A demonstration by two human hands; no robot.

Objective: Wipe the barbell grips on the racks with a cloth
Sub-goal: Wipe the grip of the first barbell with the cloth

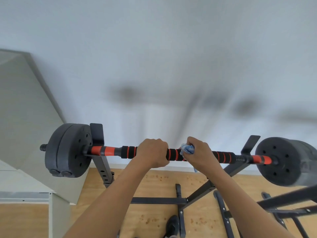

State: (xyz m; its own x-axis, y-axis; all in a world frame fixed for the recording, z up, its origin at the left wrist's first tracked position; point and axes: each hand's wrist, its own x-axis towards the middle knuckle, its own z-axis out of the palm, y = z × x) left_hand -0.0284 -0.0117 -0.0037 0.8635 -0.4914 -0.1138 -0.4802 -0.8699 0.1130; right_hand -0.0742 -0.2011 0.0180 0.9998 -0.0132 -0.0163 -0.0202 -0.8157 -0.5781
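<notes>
A black foam barbell grip [173,154] ringed with orange bands lies across the frame's centre on a black steel rack [101,162]; the left hand [152,152] curls fully around it, and at its 3 o'clock the right hand [202,151] presses a crumpled blue cloth [188,148] onto the foam, fingers wrapped round both. Matte round weight plates [68,150] cap each end at 9 and 3 o'clock. Hard rubbing could probably roll the bar off its shallow hooks, or snag the cloth on the ridged foam.
</notes>
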